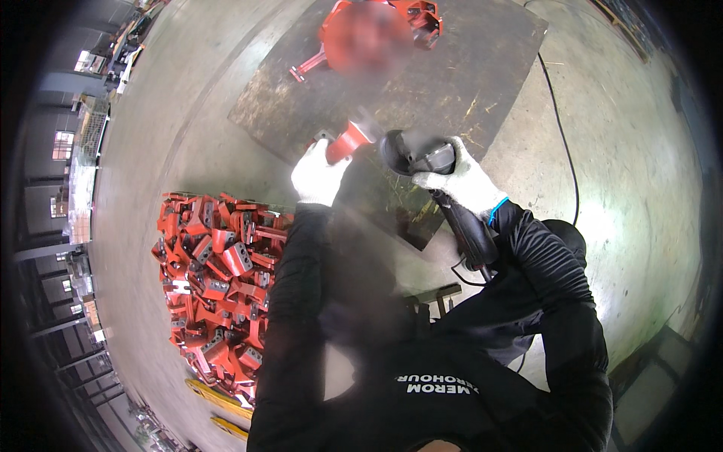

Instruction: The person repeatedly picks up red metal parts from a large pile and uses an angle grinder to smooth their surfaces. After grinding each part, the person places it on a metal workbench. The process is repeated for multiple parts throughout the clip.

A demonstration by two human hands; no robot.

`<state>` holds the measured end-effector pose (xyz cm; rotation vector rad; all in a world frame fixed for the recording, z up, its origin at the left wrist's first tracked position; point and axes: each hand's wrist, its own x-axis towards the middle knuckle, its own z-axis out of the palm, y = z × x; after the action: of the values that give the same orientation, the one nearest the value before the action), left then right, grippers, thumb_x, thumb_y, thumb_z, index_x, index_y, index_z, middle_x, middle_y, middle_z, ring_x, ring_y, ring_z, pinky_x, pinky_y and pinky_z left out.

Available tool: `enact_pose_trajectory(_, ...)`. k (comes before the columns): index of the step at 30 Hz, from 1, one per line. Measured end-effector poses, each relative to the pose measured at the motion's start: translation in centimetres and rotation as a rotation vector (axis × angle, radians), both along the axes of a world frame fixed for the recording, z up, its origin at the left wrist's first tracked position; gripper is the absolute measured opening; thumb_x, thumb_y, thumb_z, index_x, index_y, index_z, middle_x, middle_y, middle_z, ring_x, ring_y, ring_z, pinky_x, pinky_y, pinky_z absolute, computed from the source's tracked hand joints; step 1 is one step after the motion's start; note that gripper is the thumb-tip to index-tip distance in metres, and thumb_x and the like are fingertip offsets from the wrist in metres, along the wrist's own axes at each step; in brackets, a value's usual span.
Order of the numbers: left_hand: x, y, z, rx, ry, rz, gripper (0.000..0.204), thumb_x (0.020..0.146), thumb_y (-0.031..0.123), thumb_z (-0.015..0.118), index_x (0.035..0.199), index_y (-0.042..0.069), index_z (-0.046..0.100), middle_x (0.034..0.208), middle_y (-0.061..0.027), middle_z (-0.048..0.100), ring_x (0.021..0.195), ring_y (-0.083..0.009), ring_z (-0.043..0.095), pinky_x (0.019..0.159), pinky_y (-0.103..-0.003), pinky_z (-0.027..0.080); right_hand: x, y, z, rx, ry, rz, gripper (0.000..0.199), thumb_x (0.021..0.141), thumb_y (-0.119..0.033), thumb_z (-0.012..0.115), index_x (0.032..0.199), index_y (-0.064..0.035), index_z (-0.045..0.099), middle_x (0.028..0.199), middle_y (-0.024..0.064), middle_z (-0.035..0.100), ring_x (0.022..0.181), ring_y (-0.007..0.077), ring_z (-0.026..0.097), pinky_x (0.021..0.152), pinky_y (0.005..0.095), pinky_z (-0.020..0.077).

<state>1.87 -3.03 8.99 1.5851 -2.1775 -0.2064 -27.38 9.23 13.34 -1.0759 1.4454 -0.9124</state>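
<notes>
The left hand (318, 177) is gripping a red bracket (348, 141) closed-fisted, pressing it onto the dark plate (482, 68) just beyond the knuckles. The right hand (459, 181) is clenching a grinder (422, 162), its head touching the bracket's near end. Advisable: be holding the bracket firm, keeping the disc off the glove. A bracket pile (218, 279) is lying behind the left wrist.

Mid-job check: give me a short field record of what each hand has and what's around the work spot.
left hand: gloved left hand grips a small red metal part, held on the dark plate
right hand: gloved right hand holds a black angle grinder, its head by the red part
grinder cord: black cable trails across the concrete floor
person's left: heap of red brackets on the floor
far end of plate: more red parts, partly blurred
</notes>
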Motion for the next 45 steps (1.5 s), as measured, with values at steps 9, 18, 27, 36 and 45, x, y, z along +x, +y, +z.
enact_pose_trajectory(9, -1.0, 1.3, 0.0, -0.026, -0.003, -0.069, 0.054, 0.075, 0.039, 0.089, 0.116, 0.009, 0.071, 0.099, -0.0110, 0.073, 0.090, -0.0341, 0.071, 0.081, -0.041, 0.057, 0.5, -1.5, 0.4, 0.021, 0.031, -0.062, 0.090, 0.079, -0.034, 0.093, 0.146, -0.0018, 0.042, 0.126, 0.0134, 0.064, 0.114, 0.0199, 0.062, 0.099, 0.0354, 0.0530)
enact_pose_trajectory(18, -1.2, 1.3, -0.8, -0.071, -0.053, -0.102, 0.049, 0.078, 0.037, 0.087, 0.116, 0.010, 0.069, 0.104, -0.0101, 0.072, 0.093, -0.0331, 0.072, 0.080, -0.041, 0.057, -0.1, -1.2, -0.3, 0.022, 0.003, -0.057, 0.085, 0.079, -0.026, 0.093, 0.145, -0.0022, 0.044, 0.124, 0.0121, 0.065, 0.107, 0.0181, 0.064, 0.093, 0.0340, 0.0550)
enact_pose_trajectory(27, -0.8, 1.4, -1.0, -0.073, -0.062, -0.121, 0.046, 0.077, 0.035, 0.087, 0.113, 0.011, 0.070, 0.102, -0.0090, 0.072, 0.091, -0.0325, 0.072, 0.079, -0.041, 0.057, 0.4, -1.3, 1.1, 0.015, -0.066, -0.055, 0.085, 0.080, -0.026, 0.093, 0.145, -0.0017, 0.043, 0.124, 0.0115, 0.064, 0.110, 0.0172, 0.062, 0.094, 0.0336, 0.0543)
enact_pose_trajectory(36, -0.9, 1.5, -0.7, -0.049, -0.100, -0.145, 0.043, 0.078, 0.035, 0.086, 0.111, 0.012, 0.069, 0.099, -0.0089, 0.071, 0.089, -0.0323, 0.072, 0.076, -0.041, 0.057, 0.4, -1.2, 1.3, 0.031, -0.080, -0.066, 0.085, 0.081, -0.025, 0.093, 0.145, -0.0016, 0.043, 0.124, 0.0120, 0.065, 0.110, 0.0174, 0.063, 0.095, 0.0333, 0.0535)
enact_pose_trajectory(45, -0.4, 1.0, -1.5, -0.087, -0.101, -0.132, 0.041, 0.079, 0.033, 0.085, 0.112, 0.013, 0.069, 0.098, -0.0085, 0.071, 0.087, -0.0325, 0.072, 0.075, -0.041, 0.057, 0.1, -0.8, 1.5, 0.072, -0.071, -0.025, 0.085, 0.080, -0.025, 0.093, 0.145, -0.0010, 0.043, 0.123, 0.0114, 0.064, 0.109, 0.0172, 0.062, 0.093, 0.0338, 0.0543)
